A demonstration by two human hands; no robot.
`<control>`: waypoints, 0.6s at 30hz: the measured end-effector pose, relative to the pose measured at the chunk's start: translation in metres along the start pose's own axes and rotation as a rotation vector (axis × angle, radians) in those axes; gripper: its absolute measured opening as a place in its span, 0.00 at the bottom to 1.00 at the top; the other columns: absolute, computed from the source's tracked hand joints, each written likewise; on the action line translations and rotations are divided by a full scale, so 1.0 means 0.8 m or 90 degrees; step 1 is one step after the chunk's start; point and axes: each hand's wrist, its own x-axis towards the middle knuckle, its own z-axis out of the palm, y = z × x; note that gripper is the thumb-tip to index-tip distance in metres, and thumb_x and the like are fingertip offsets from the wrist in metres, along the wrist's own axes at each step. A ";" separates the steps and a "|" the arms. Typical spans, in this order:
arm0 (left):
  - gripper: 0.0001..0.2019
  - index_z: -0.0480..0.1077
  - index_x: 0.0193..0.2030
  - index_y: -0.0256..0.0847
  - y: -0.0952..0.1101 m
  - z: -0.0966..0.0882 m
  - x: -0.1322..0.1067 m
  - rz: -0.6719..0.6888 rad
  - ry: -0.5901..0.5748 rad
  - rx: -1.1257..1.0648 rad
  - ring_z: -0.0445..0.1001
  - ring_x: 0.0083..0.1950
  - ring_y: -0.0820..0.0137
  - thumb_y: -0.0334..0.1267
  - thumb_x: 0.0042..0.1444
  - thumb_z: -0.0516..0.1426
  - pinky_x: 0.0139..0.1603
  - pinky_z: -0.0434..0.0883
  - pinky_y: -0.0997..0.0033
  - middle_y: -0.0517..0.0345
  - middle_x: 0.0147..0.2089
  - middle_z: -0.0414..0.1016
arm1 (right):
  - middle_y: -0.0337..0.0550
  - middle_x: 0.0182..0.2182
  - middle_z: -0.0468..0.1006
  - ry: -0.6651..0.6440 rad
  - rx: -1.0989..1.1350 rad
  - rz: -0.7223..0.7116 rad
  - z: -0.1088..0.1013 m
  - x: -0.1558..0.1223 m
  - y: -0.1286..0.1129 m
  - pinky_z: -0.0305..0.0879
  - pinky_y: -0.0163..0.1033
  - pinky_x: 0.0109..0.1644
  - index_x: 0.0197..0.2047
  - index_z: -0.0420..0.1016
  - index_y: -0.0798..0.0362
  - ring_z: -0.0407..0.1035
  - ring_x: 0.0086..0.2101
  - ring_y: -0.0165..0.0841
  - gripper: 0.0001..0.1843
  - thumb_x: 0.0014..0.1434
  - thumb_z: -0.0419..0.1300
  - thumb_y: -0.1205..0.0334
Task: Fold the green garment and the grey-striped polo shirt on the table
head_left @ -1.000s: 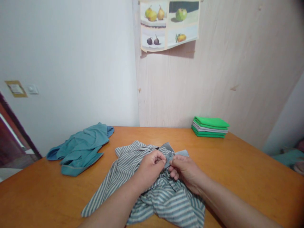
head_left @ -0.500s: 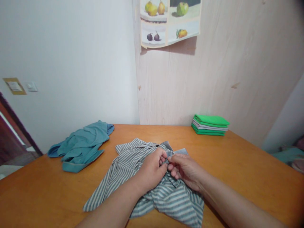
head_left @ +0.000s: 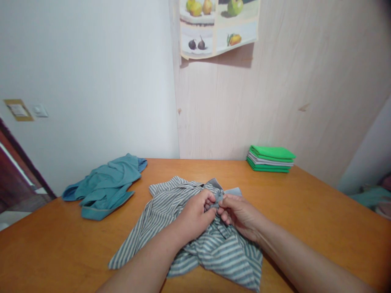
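A: Left hand (head_left: 195, 213), how held?
B: Curled over, thumb and fingertips clamped on the collar (head_left: 233, 191) of the shirt (head_left: 214, 252). Rested by the knuckles on the cloth.

A: Right hand (head_left: 241, 213)?
B: Mirrored. Pinched tight on the same grey bit from the other side, just beside the left fingertips, touching or nearly so. Could not tell whether a button sat in between: too small, and hidden by the fingers.

A: Why gripped so close together?
B: Judged a fine grip. Small piece of cloth, taken at two points side by side, likely to keep it taut and steady between them.

A: And the shirt itself?
B: Striped grey and white, rumpled. Lay on the table (head_left: 305, 215) straight in front, under both wrists, with one end trailing toward the near left edge. Probably left lying so that the board took the weight and spared the fingers.

A: Further out?
B: Teal garment (head_left: 105, 185), crumpled, at the far left, well apart from the shirt. Stack (head_left: 270, 158) of folded cloths, green with a grey layer, squared up at the back right near the panel (head_left: 305, 81), well clear of the hands. Fruit poster (head_left: 218, 26) up on that panel, lower edge curling off. Switch (head_left: 39, 110) and a small plate (head_left: 18, 110) on the white wall (head_left: 91, 73), left.
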 end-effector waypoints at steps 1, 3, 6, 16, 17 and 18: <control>0.09 0.67 0.40 0.40 0.000 0.000 0.000 -0.009 -0.003 -0.023 0.70 0.38 0.71 0.26 0.53 0.55 0.39 0.65 0.74 0.60 0.37 0.72 | 0.37 0.21 0.76 -0.003 0.002 -0.006 0.000 0.000 0.000 0.59 0.25 0.17 0.29 0.71 0.55 0.66 0.17 0.22 0.06 0.49 0.65 0.65; 0.07 0.67 0.41 0.39 -0.001 -0.001 0.001 -0.033 -0.005 -0.068 0.71 0.38 0.70 0.29 0.55 0.55 0.39 0.66 0.73 0.59 0.37 0.73 | 0.37 0.21 0.76 -0.010 -0.001 -0.015 0.000 0.000 0.001 0.58 0.25 0.18 0.29 0.71 0.55 0.66 0.17 0.22 0.07 0.49 0.66 0.64; 0.02 0.67 0.39 0.39 0.000 -0.003 0.002 -0.066 -0.001 -0.096 0.71 0.36 0.71 0.33 0.59 0.54 0.38 0.66 0.73 0.59 0.34 0.73 | 0.37 0.21 0.76 -0.021 -0.024 -0.032 0.000 0.000 0.001 0.58 0.25 0.18 0.28 0.70 0.55 0.65 0.17 0.22 0.08 0.49 0.66 0.63; 0.03 0.66 0.39 0.40 -0.002 -0.009 0.002 -0.064 -0.022 -0.090 0.70 0.35 0.71 0.33 0.60 0.53 0.37 0.65 0.73 0.60 0.33 0.72 | 0.35 0.21 0.76 -0.042 -0.053 -0.035 -0.003 -0.001 0.001 0.56 0.26 0.19 0.29 0.70 0.54 0.64 0.16 0.22 0.09 0.51 0.67 0.61; 0.03 0.66 0.40 0.40 -0.001 -0.009 0.001 -0.048 -0.026 -0.067 0.70 0.36 0.71 0.32 0.60 0.53 0.38 0.65 0.73 0.60 0.34 0.73 | 0.35 0.21 0.76 -0.041 -0.054 -0.037 -0.003 0.000 0.001 0.56 0.26 0.19 0.29 0.70 0.54 0.64 0.17 0.22 0.09 0.51 0.67 0.61; 0.03 0.66 0.40 0.41 0.001 -0.009 0.001 -0.032 -0.025 -0.038 0.70 0.36 0.71 0.31 0.59 0.53 0.39 0.64 0.73 0.60 0.34 0.73 | 0.35 0.22 0.76 -0.040 -0.055 -0.038 -0.003 0.000 0.001 0.56 0.26 0.19 0.29 0.70 0.54 0.63 0.17 0.22 0.09 0.51 0.67 0.61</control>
